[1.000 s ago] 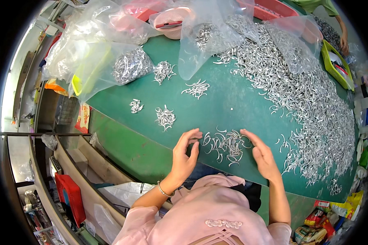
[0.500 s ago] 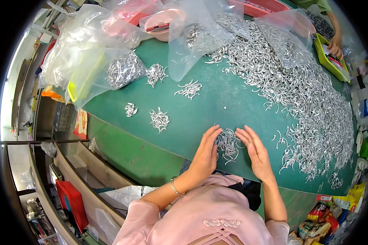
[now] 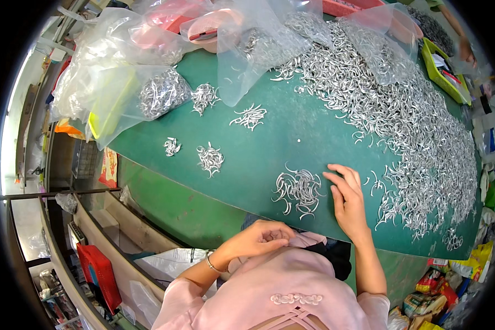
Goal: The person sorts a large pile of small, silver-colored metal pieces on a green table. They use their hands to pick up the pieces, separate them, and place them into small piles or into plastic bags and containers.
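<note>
Just off the near edge of the green surface (image 3: 280,154), the left hand (image 3: 267,237) is hanging with fingers loosely curled; shelving (image 3: 115,247) is standing left of the surface. Over its near part, the right hand (image 3: 346,201) is hovering, fingers slightly spread, beside a cluster of silvery curved pieces (image 3: 298,190). Smaller piles (image 3: 210,158) are lying farther left, a large heap (image 3: 418,137) is covering its right side, and plastic bags (image 3: 113,47) are crowding its far left.

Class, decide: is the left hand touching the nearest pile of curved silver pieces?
Apart: the head view shows green table between the left hand and that pile.
</note>
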`<action>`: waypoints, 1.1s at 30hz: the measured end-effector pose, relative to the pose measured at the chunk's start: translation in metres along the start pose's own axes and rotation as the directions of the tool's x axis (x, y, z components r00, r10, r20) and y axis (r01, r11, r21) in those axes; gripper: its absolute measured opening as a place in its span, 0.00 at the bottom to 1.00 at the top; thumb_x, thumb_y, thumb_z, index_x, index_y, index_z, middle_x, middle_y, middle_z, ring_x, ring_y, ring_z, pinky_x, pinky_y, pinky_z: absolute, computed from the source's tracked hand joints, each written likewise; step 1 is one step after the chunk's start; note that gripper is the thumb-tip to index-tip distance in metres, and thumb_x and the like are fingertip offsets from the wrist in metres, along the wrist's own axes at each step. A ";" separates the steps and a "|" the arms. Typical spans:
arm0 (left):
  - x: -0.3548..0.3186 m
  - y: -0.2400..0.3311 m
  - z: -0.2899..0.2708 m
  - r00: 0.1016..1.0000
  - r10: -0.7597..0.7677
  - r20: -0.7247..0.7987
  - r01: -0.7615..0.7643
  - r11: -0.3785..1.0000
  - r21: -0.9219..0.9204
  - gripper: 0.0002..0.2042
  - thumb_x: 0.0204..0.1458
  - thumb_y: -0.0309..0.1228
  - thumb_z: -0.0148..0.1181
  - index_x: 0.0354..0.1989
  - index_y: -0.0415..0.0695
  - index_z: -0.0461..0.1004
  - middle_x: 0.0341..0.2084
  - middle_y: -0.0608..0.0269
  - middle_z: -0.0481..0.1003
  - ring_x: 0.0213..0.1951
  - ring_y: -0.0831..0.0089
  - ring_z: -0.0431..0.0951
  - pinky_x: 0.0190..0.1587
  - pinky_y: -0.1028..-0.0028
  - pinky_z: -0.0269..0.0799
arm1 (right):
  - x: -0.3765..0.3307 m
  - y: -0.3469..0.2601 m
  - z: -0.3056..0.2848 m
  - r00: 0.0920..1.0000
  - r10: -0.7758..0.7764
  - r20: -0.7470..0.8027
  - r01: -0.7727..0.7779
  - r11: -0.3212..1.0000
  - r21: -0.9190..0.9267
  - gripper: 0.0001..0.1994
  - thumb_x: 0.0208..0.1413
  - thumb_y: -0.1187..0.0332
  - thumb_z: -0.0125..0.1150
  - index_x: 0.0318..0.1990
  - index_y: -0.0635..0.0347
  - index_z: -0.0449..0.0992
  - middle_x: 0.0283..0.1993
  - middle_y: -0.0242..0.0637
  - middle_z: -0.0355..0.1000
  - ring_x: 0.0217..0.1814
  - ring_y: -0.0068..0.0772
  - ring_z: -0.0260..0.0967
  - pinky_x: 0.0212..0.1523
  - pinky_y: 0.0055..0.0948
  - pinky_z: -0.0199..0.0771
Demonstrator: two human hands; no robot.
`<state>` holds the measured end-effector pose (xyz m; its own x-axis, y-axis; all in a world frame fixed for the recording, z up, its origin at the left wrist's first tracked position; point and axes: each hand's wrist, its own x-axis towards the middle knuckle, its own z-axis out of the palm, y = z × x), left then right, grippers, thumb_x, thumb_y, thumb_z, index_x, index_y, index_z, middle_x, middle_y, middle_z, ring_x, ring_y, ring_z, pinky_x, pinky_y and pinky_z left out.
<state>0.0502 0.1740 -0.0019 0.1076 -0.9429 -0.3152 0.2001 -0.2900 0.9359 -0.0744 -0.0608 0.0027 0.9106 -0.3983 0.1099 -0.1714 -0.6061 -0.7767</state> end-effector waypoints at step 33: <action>0.061 -0.095 0.020 0.846 0.218 0.487 0.471 0.124 -0.874 0.47 0.57 0.66 0.38 0.69 0.31 0.52 0.66 0.30 0.54 0.68 0.38 0.55 0.68 0.50 0.55 | 0.008 -0.034 0.042 0.866 -0.296 0.402 0.386 0.907 -0.166 0.25 0.41 0.63 0.73 0.51 0.52 0.78 0.67 0.44 0.63 0.73 0.56 0.52 0.70 0.61 0.46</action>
<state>0.0182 0.1411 -0.1069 -0.3393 -0.9406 0.0145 0.9262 -0.3367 -0.1697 -0.0458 -0.0145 0.0042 0.9910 0.1110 0.0752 0.1341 -0.8179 -0.5596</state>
